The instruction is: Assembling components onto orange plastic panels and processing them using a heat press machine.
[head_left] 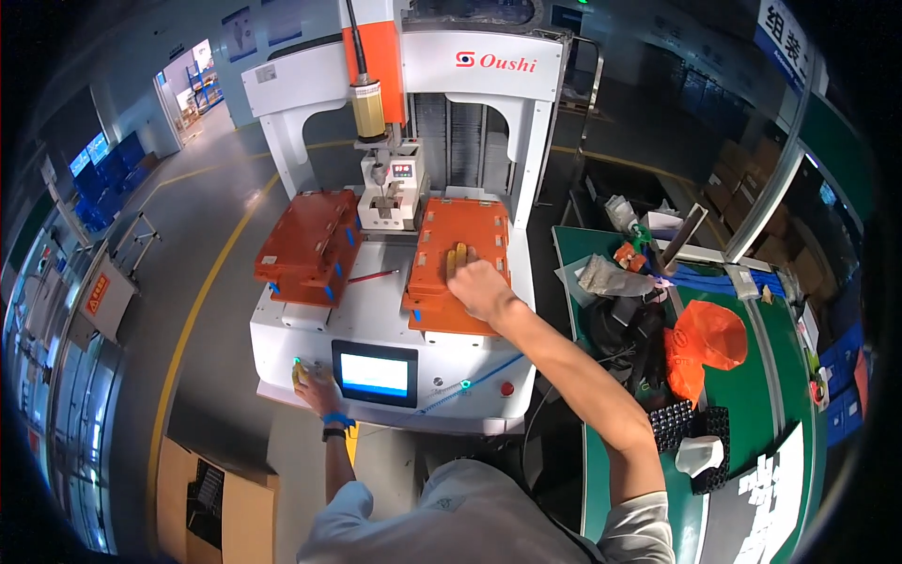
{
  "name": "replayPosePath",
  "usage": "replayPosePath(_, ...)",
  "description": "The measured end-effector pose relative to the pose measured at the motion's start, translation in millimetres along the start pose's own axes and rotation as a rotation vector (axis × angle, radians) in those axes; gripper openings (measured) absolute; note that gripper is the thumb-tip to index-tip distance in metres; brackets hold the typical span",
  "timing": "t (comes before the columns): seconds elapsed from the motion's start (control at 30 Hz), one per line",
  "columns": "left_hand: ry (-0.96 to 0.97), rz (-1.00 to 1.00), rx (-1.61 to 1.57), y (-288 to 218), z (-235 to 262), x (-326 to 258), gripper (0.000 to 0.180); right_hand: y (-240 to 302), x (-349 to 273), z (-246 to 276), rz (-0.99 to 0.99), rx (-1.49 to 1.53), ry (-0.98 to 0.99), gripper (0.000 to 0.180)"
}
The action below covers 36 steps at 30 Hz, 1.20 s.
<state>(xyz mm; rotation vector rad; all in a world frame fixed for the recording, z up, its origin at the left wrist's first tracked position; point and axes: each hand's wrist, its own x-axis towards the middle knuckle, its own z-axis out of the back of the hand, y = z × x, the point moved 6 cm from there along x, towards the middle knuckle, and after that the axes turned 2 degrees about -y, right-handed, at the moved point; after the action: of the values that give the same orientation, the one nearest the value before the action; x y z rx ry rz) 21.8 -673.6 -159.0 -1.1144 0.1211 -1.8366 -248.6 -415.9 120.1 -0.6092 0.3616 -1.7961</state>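
Note:
My right hand point(482, 289) rests on top of the right orange fixture point(462, 223), a flat lidded block with blue clips at its side. Two fingers in yellow finger cots stretch forward on its surface; the other fingers are partly hidden. At the front left of the white machine, my left hand point(316, 387) reaches to a lit green button point(297, 361), fingers partly spread and also in yellow cots. A blue band and a dark band circle that wrist. The left orange fixture point(308, 240), with similar blue clips, sits apart from both hands.
Above the fixtures hangs a gold-bodied screwdriver spindle point(369, 111), before a white screw feeder point(395, 193). A red-handled thin tool point(374, 276) lies between fixtures. The machine has a touchscreen point(374, 374) and red button point(507, 388). Right: a green bench point(742, 414) with an orange bag point(705, 348). Lower left: a cardboard box point(172, 498).

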Motion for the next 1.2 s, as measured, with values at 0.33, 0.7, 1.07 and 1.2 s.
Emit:
replayPosePath(0.33,1.032,0.504,-2.245,-294.3,56.0,-77.0,0.038,42.1,-49.7,84.7,0.020,0.322,-0.091,0.002)
replayPosePath(0.7,0.676,0.672,-2.042,-360.5,137.1,-47.0,0.063,43.7,-138.0,135.0,-0.187,0.242,-0.323,0.048)
replayPosePath(1.07,1.750,-0.146,-2.635,-437.9,196.5,-131.0,0.069,37.2,-281.7,189.5,-0.505,0.235,-0.317,0.063)
replayPosePath(1.2,2.326,0.225,-1.898,-445.2,186.1,-227.1,0.087,64.7,-349.9,196.1,-0.869,0.083,-0.258,0.054)
